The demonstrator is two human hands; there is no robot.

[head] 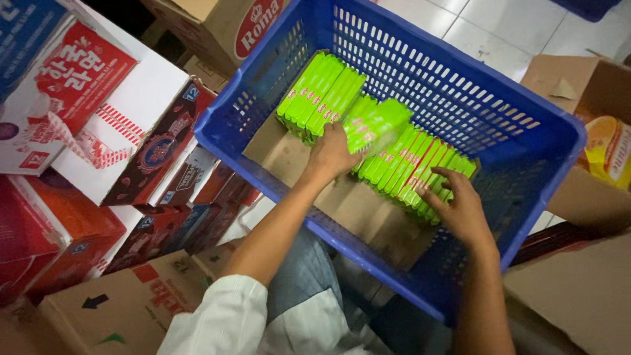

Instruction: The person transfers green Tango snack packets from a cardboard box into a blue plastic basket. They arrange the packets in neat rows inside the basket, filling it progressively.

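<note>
**A stockroom or shop storage area**

This looks like the back room of a shop or a small warehouse. Stacked cartons (98, 125) of packaged goods, red, white and brown, fill the left side of the frame, piled against one another. Plain brown cardboard boxes (578, 289) stand at the right edge and along the top. In the middle sits a large blue plastic crate (526, 131) with slotted walls, lined with cardboard and holding rows of identical bright green packets (322, 98). A pale tiled floor (499, 33) shows in the upper right.
</note>
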